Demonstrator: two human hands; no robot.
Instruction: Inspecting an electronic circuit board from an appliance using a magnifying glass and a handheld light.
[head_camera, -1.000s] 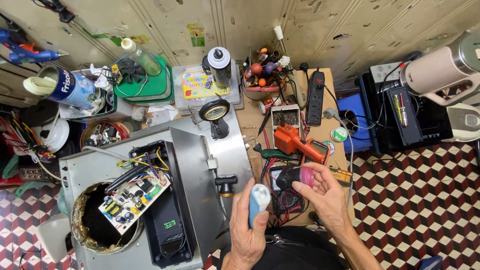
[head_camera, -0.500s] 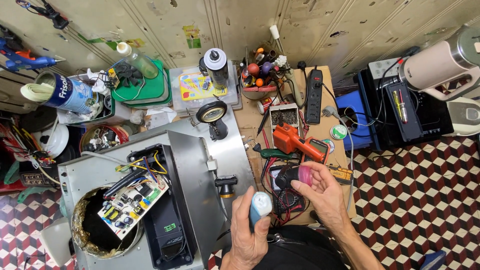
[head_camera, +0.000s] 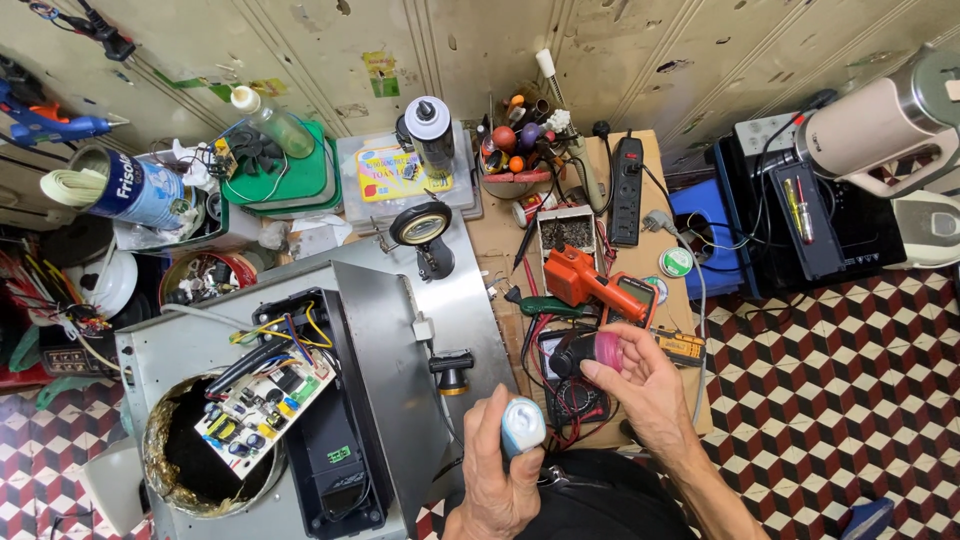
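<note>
From where I sit the head view is bright and evenly lit, with soft light from above and no hard shadows. Faint shade sits under my left hand (head_camera: 505, 470) and right hand (head_camera: 640, 385). The steel panel (head_camera: 455, 310) shows a pale sheen, not blown out, and the kettle (head_camera: 880, 125) at the upper right carries a small highlight. Focus is sharp in the middle: the circuit board (head_camera: 262, 410) reads clearly. The wide lens bends straight lines, so the wall (head_camera: 470, 50) grooves fan outward and the tiled floor (head_camera: 850, 400) curves toward the corners. I see slight softness at the far edges and no motion blur.
</note>
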